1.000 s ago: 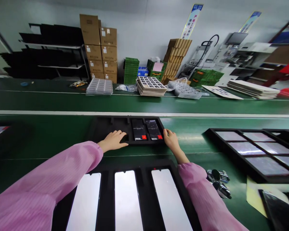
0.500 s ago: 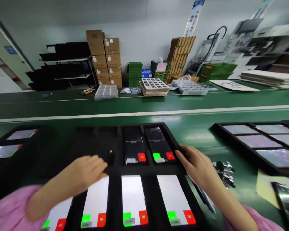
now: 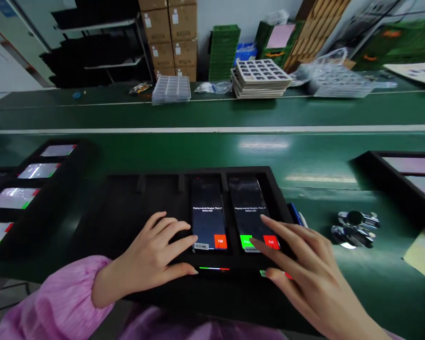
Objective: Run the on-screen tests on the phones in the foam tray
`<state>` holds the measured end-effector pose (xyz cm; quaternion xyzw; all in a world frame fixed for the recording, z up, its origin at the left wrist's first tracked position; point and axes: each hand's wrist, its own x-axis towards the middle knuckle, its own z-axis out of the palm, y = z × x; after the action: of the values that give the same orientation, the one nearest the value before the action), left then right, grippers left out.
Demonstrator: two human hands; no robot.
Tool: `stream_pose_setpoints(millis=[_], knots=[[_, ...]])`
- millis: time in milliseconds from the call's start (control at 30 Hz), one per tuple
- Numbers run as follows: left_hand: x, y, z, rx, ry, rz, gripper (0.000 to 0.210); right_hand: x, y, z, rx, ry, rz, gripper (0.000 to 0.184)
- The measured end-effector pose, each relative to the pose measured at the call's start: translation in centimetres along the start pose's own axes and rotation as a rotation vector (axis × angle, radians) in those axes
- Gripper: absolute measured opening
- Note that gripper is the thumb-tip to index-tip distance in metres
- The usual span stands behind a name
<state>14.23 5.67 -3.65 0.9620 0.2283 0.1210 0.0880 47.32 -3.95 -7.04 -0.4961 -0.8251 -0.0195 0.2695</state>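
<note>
In front of me lies a black tray (image 3: 163, 171) with slots. Two smartphones with dark screens, a left phone (image 3: 207, 193) and a right phone (image 3: 247, 193), rest in its right-hand slots and show white text. My left hand (image 3: 156, 250) is spread, its index fingertip at the lower left corner of the left phone, by the label there. That phone's red "Fail" box is lit. My right hand (image 3: 304, 264) reaches over the right phone with fingers apart, holding nothing. One fingertip is at the green box, partly covering it; another is over the dark screen. Whether they press cannot be seen.
Left stands another tray (image 3: 31, 191) of lit phones, and a further tray (image 3: 378, 174) is at right. Metal clamp-like parts (image 3: 354, 229) and yellow paper (image 3: 423, 255) lie on the green bench. Stacked sheets (image 3: 262, 78) and a clear plastic tray (image 3: 172, 89) sit behind.
My view has tipped downward. My left hand has moved right to the left phone and its fingers have spread. My right hand has left the tray's right edge for the right phone.
</note>
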Motion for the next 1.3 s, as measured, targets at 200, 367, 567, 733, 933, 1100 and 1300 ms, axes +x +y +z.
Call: stream_pose_setpoints(millis=[200, 367, 567, 733, 933, 1100, 1300], knots=[[-0.1, 0.9, 0.1, 0.015, 0.012, -0.048, 0.044, 3.9, 6.0, 0.7, 0.137, 0.076, 0.137, 0.029], [1.1, 0.5, -1.0, 0.092, -0.068, -0.058, 0.062, 6.9, 9.8, 4.2, 0.130, 0.064, 0.181, 0.041], [6.3, -5.4, -0.4, 0.262, -0.062, -0.188, 0.070, 8.9, 9.2, 5.5, 0.056, 0.021, 0.099, 0.043], [7.0, -6.3, 0.2, 0.120, -0.053, -0.148, 0.058, 7.5, 8.0, 4.5, 0.148, 0.007, 0.062, 0.039], [6.4, -5.9, -0.2, 0.127, 0.041, -0.173, 0.055, 6.3, 7.8, 4.7, 0.183, 0.042, 0.147, 0.039], [6.6, -6.2, 0.6, 0.105, 0.025, -0.144, 0.052, 6.6, 7.6, 5.0, 0.128, 0.010, 0.071, 0.041], [6.5, -6.1, 1.0, 0.117, 0.003, -0.117, 0.048, 6.6, 7.6, 5.0, 0.069, -0.014, 0.040, 0.040]])
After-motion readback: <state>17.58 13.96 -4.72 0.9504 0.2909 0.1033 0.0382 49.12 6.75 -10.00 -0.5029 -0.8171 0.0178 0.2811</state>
